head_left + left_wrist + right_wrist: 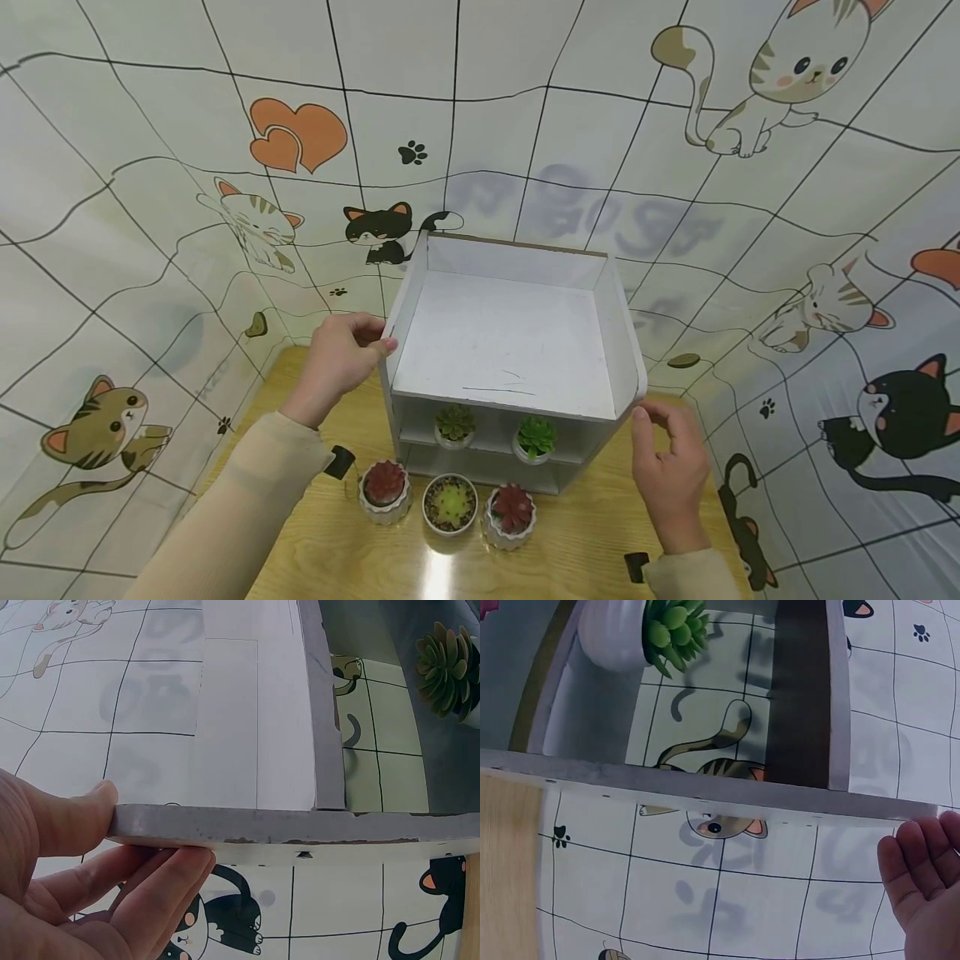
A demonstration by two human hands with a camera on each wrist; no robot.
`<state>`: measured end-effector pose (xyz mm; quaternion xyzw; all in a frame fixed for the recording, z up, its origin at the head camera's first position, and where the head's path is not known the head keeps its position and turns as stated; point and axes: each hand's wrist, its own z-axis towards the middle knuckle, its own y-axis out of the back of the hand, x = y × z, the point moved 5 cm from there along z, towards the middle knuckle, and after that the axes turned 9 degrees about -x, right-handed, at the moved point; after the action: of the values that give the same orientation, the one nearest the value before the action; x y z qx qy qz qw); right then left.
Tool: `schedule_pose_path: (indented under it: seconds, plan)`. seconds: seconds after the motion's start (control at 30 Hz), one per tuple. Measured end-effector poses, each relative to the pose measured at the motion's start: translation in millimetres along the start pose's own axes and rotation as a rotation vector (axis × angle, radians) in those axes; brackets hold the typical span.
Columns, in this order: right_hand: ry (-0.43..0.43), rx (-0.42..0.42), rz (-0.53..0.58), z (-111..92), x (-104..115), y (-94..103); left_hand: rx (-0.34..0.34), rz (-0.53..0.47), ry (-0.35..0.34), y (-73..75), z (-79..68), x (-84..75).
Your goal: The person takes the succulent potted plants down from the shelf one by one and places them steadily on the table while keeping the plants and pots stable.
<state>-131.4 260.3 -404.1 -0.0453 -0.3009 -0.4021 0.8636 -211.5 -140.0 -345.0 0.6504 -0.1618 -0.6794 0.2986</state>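
Observation:
A white shelf unit [510, 350] stands on the wooden table. My left hand [345, 354] pinches the upper edge of its left side panel [247, 823], thumb on the inner face and fingers on the outer. At the front corner of the right side panel [705, 787], my right hand [671, 467] has its loosely bent fingertips [919, 836] against or very near the outer face. The thumb is outside the right wrist view. On the shelf inside sit two potted succulents, a dull green one [454, 425] and a bright green one [536, 437].
In front of the unit stand three more potted succulents: a red one [385, 485], a yellow-green one [450, 504] and another red one [512, 512]. Cat-printed white sheeting [487, 133] walls in the back and both sides of the wooden table [330, 542].

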Motion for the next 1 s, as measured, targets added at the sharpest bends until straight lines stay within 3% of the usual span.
schedule_pose_path:
  seconds: [0.2,0.4,0.77,1.0]
  plan:
    - [-0.01,-0.005,-0.027,9.7,-0.4,0.5,-0.001,0.009,-0.009,0.3,-0.2,-0.1]
    - [-0.028,0.042,-0.068,17.7,0.5,-2.6,0.005,-0.003,0.001,0.1,0.2,0.6]
    - [-0.152,0.134,-0.124,30.6,-5.8,-16.5,0.003,-0.014,0.002,0.6,0.5,0.3]
    - [-0.177,0.168,-0.166,37.3,-10.8,-22.0,0.003,-0.008,0.005,1.4,0.0,-0.3]
